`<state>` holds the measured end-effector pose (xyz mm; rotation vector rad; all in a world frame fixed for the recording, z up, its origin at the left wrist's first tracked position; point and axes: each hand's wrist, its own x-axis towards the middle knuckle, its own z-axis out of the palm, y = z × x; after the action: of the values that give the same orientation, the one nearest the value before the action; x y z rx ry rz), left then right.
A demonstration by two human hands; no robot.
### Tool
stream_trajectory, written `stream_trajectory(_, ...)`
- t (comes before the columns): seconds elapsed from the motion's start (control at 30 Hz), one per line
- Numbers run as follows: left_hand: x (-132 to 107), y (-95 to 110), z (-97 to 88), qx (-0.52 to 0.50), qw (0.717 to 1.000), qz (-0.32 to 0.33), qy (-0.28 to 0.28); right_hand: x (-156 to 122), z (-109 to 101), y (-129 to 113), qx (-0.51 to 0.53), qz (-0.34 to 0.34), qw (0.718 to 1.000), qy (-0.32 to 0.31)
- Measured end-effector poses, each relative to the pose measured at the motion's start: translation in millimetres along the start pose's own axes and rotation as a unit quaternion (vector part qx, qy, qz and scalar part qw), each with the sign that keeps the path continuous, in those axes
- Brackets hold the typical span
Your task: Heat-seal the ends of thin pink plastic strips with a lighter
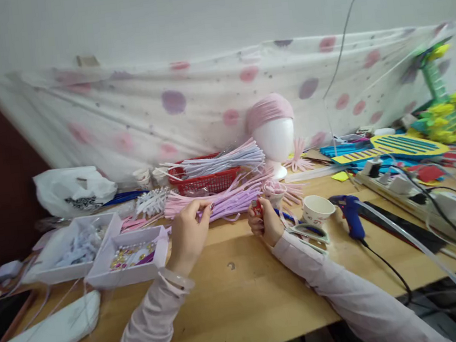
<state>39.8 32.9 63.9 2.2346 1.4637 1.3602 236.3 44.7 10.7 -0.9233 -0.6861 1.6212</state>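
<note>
My left hand [189, 231] is raised over the table, thumb and fingertips pinched together. Whatever lies between them, if anything, is too small to make out. Just behind it are bundles of pink pipe cleaners [176, 203] and purple pipe cleaners [240, 202]. My right hand [270, 224] is closed around a small red lighter [257, 207], mostly hidden by the fingers. Beside the right wrist lie green-handled scissors [311, 234] and a white paper cup [318, 210].
Left are white boxes of beads [131, 278] and small pieces, plus a white power bank-like slab [45, 340]. A red basket [207, 183] and white mannequin head [276, 138] stand behind. Right are a blue glue gun [350, 214] and a power strip [395, 190] with cables.
</note>
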Motion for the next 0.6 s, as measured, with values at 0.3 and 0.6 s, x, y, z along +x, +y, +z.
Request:
stream_trajectory(0.3,-32.1,-30.7,12.5,0.11,0.986,0.117,0.039,0.1,-2.8,-4.1,0.01,-0.044,0.998,0.046)
stream_trajectory(0.6,-38.9,-37.0,11.6,0.171,0.967,0.182,0.05,0.5,-3.7,-11.4,0.011,-0.082,0.993,0.088)
